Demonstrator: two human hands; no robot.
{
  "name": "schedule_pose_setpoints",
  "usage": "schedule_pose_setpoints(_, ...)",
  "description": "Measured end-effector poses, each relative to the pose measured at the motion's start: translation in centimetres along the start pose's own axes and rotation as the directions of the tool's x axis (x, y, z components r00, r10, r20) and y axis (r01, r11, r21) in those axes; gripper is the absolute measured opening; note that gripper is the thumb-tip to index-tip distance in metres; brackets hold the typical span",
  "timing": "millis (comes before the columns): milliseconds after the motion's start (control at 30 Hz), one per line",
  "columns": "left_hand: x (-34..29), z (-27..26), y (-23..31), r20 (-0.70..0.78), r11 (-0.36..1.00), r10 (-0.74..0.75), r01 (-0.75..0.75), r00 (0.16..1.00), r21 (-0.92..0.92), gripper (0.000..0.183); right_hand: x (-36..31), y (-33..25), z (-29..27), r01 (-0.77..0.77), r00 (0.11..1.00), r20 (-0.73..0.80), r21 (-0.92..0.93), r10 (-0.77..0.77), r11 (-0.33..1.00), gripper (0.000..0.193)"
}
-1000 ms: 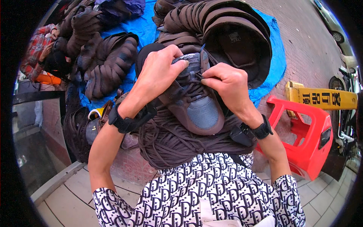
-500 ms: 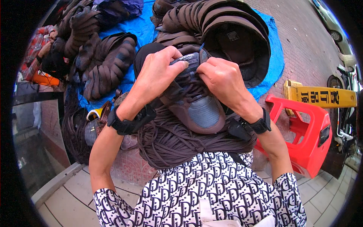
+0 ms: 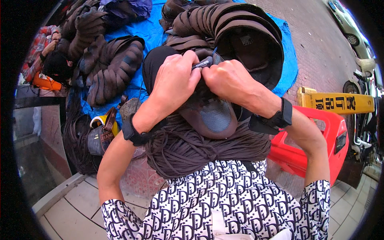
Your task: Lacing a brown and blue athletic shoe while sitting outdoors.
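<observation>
A dark brown sneaker (image 3: pixel 216 120) with a grey mesh toe lies in front of me, its toe pointing toward me. It rests against a thick bundle of dark brown shoelaces (image 3: pixel 196 148) across my lap. My left hand (image 3: pixel 174 82) is closed, pinching the sneaker's dark tongue (image 3: pixel 203 63) between thumb and fingers. Right beside it, my right hand (image 3: pixel 232 82) is curled shut at the tongue's other edge, and its fingertips hide what they grip. The two hands cover most of the sneaker's lacing. Black bands are strapped round both wrists.
Stacks of nested brown shoe uppers (image 3: pixel 224 20) lie on a blue tarp (image 3: pixel 289 60), with more uppers (image 3: pixel 116 68) at left. At right are a red plastic stool (image 3: pixel 286 148) and a yellow sign (image 3: pixel 340 102). Another person's plaid sleeve (image 3: pixel 38 48) shows at far left.
Both hands have turned and drawn together over the tongue, which now tilts and shows less of its label. My right forearm has swung outward to the right.
</observation>
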State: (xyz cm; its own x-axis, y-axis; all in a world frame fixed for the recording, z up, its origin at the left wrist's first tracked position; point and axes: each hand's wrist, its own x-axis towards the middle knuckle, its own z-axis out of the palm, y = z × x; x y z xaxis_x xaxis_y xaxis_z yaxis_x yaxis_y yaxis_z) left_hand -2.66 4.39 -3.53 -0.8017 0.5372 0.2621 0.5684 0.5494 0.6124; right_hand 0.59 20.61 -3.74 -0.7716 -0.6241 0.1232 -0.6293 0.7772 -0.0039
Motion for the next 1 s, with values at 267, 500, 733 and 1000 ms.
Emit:
schedule_pose_setpoints(267, 3.0, 0.9, -1.5, 0.229, 0.987, 0.055, -0.019, 0.972, -0.157, 0.023, -1.7, 0.3, 2.7, -0.112, 0.847, -0.506, 0.134, 0.165, 0.985, 0.007)
schedule_pose_setpoints(500, 4.0, 1.0, -1.1, 0.512, 0.931, -0.012, 0.197, 0.859, -0.307, 0.024, -1.8, 1.3, 2.8, -0.072, 0.8, -0.558, 0.274, 0.22, 0.959, 0.005)
schedule_pose_setpoints(733, 3.4, 1.3, -1.9, 0.414, 0.968, 0.033, 0.074, 0.91, -0.239, 0.017, -1.3, 0.3, 2.2, -0.133, 0.822, -0.507, 0.272, 0.26, 0.953, 0.01)
schedule_pose_setpoints(1000, 2.5, 3.4, -1.7, 0.376, 0.981, 0.09, -0.017, 0.922, -0.193, 0.016, -2.8, -1.2, 1.0, -0.157, 0.854, -0.366, 0.494, 0.369, 0.855, 0.01)
